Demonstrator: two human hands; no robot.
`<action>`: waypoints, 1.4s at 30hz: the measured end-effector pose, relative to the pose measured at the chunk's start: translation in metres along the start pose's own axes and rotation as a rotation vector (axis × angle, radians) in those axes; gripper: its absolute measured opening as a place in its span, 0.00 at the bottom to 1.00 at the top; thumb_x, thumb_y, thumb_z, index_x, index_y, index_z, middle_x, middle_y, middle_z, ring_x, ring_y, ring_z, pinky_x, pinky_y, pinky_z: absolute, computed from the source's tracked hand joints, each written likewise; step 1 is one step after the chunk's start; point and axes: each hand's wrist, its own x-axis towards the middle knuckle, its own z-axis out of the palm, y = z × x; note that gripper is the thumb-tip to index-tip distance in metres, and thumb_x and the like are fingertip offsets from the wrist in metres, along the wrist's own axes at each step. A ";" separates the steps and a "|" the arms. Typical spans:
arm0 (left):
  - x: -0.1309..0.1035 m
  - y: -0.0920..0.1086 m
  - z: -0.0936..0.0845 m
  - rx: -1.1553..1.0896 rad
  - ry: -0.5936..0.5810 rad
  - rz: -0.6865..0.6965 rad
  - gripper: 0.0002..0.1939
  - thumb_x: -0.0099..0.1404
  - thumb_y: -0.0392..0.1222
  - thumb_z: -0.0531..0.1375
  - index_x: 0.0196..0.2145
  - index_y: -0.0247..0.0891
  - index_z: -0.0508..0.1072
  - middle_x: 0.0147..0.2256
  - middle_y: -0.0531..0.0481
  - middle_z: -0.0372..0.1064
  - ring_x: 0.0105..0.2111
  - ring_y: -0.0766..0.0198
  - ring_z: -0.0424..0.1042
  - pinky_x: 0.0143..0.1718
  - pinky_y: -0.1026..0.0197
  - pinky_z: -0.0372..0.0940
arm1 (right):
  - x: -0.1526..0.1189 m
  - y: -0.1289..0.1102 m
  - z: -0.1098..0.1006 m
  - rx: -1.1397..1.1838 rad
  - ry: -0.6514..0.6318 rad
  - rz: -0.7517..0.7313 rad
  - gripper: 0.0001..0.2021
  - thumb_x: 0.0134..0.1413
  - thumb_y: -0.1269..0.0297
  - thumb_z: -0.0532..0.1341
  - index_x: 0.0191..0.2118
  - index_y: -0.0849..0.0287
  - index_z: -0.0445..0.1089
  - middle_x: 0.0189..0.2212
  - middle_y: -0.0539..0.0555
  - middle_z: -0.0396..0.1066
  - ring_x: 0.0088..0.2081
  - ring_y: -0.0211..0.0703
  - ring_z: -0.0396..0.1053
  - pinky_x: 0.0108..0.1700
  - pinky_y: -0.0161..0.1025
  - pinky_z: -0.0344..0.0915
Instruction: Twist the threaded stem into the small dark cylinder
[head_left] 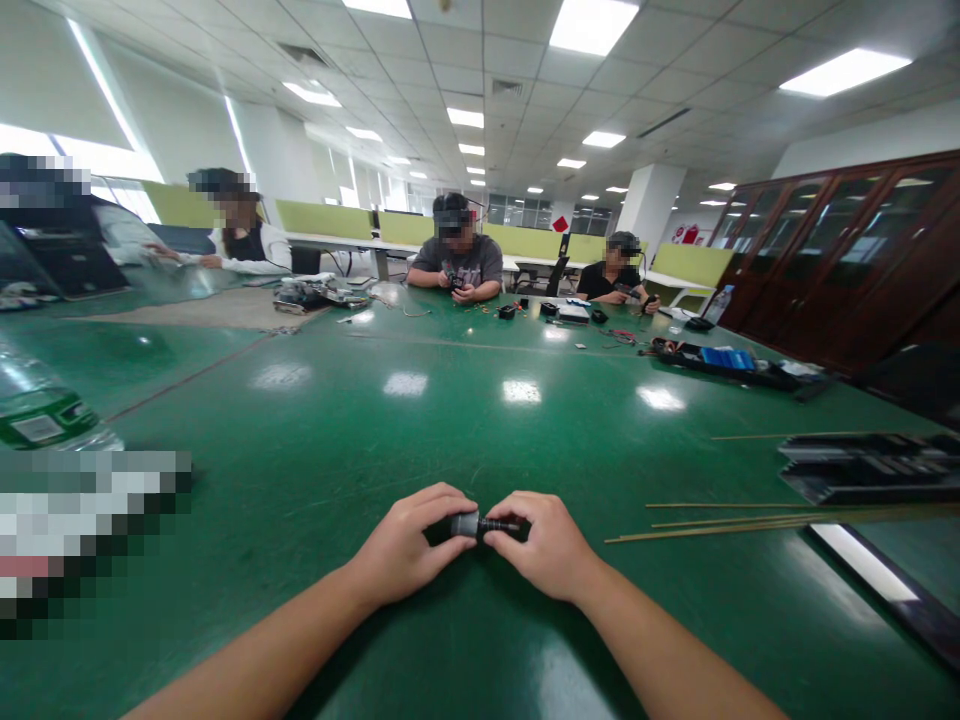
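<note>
Low over the green table (352,420), both hands meet on one small part in the middle of the view. My left hand (409,540) pinches a small grey cylinder (465,524) between thumb and fingers. From its right end sticks out a dark ridged shaft (496,524), roughly level. My right hand (551,545) is closed around this shaft with thumb and forefinger, and its thin tip shows inside the curl of the fingers. The exact kind of part is too small to tell.
Several thin brass-coloured rods (705,522) and dark metal profiles (862,468) lie at right, by a black-edged panel (870,570). A water bottle (45,415) stands left. Across the table several people (457,255) handle small parts near a black tray (720,362).
</note>
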 end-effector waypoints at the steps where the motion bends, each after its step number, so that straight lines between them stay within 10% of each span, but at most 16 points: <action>1: 0.000 0.000 0.000 0.001 -0.002 -0.001 0.15 0.63 0.39 0.64 0.49 0.42 0.75 0.45 0.43 0.72 0.45 0.57 0.73 0.48 0.54 0.70 | 0.000 0.000 0.000 0.000 0.000 0.000 0.05 0.53 0.66 0.67 0.38 0.53 0.77 0.32 0.51 0.76 0.34 0.44 0.72 0.40 0.39 0.65; 42: 0.000 -0.001 -0.001 0.024 -0.005 -0.005 0.15 0.64 0.39 0.65 0.49 0.42 0.74 0.45 0.46 0.72 0.44 0.60 0.72 0.48 0.57 0.68 | -0.002 -0.001 -0.004 -0.043 0.006 -0.009 0.05 0.53 0.67 0.67 0.37 0.55 0.76 0.32 0.50 0.75 0.34 0.42 0.71 0.39 0.37 0.64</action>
